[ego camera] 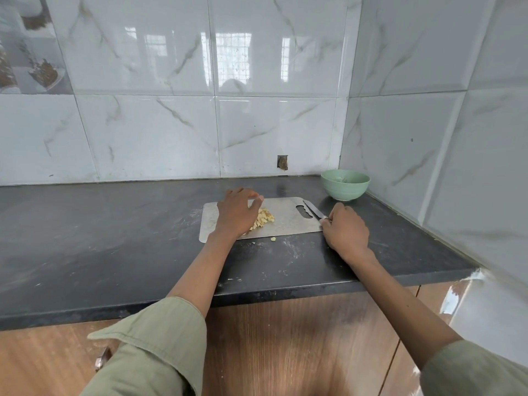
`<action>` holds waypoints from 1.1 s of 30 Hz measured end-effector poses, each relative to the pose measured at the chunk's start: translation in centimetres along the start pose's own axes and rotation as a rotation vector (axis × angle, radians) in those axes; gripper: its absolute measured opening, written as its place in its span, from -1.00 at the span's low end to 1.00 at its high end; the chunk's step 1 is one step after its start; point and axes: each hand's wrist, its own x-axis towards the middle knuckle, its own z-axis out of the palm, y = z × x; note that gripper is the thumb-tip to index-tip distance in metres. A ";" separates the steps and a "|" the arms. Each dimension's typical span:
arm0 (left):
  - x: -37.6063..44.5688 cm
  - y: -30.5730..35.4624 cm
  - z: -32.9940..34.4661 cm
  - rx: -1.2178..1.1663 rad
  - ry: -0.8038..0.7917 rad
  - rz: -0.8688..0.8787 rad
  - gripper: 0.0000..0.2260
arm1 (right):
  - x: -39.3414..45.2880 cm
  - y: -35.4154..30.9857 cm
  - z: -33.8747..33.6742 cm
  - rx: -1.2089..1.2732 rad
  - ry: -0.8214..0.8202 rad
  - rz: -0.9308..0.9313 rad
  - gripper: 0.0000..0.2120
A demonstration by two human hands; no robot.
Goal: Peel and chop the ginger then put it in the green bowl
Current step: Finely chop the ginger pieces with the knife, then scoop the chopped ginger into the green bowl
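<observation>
1. Chopped ginger (264, 218), pale yellow and peeled, heaped near the middle of a steel cutting board (288, 221) on a dark kitchen counter (114, 238)

2. Left hand (238, 212) spread over the near-left side of the heap, fingers fairly straight and arched above the pieces; touching or merely hovering, impossible to tell; nothing visibly pinched, seemingly there to corral the pile

3. Right hand (345, 228) closed on the handle of a knife (314, 210), fingers curled around it at the board's right edge; blade laid flat across the board's handle slot, tip pointing away toward the back wall, apparently parked clear of the ginger, not cutting

4. Green bowl (345, 184) upright in the back right corner, beyond the board and apart from it; contents hard to make out, no ginger clearly visible inside

5. One stray ginger bit (273, 238) lying on the counter just off the board's near edge

6. Peeling and chopping apparently finished, judging by the small even pieces; transfer to the bowl not yet done

7. Likely next: gathering the heap and carrying it, or tipping the board, across to the bowl; risks include loose pieces spilling onto the counter and the stray bit being left behind

8. Olive sleeves (154, 347) rolled back on both forearms, wood-grain cabinet fronts (300, 347) below the counter edge, glossy marbled tiles (143, 132) behind
</observation>
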 end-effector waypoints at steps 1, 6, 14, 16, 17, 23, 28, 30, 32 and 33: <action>0.0 0.0 0.0 -0.002 -0.002 -0.004 -0.70 | 0.1 0.1 0.1 -0.008 0.005 0.006 -0.81; 0.3 -0.3 0.0 0.001 0.001 -0.011 -0.69 | 0.6 0.3 0.1 -0.010 -0.011 0.046 -0.76; 1.4 -2.1 -1.2 -0.226 0.050 -0.117 -0.43 | 5.2 0.4 -1.8 0.037 0.076 -0.024 -0.41; 1.7 -2.8 -1.6 -0.375 0.085 -0.175 -0.38 | 7.0 1.2 -1.3 0.006 0.008 0.028 -0.39; 1.8 -3.0 -1.7 -0.442 0.094 -0.229 -0.40 | 7.8 1.6 -0.8 0.003 -0.006 0.044 -0.45; 2.3 -3.7 -1.2 -0.517 0.077 -0.383 -0.37 | 11.1 0.2 1.3 0.103 0.081 -0.095 -0.86; 2.0 -3.6 -1.2 -0.483 0.011 -0.343 -0.39 | 11.7 -4.6 3.1 0.383 -0.043 -0.171 -0.93; 2.0 -3.5 -1.1 -0.463 -0.019 -0.328 -0.41 | 11.9 -6.2 4.4 0.536 -0.140 -0.173 -0.89; 1.9 -3.5 -1.0 -0.438 -0.032 -0.315 -0.40 | 12.1 -7.2 5.5 0.609 -0.213 -0.234 -0.89; 2.0 -3.5 -1.0 -0.436 -0.033 -0.309 -0.39 | 12.1 -7.8 5.9 0.626 -0.244 -0.273 -0.89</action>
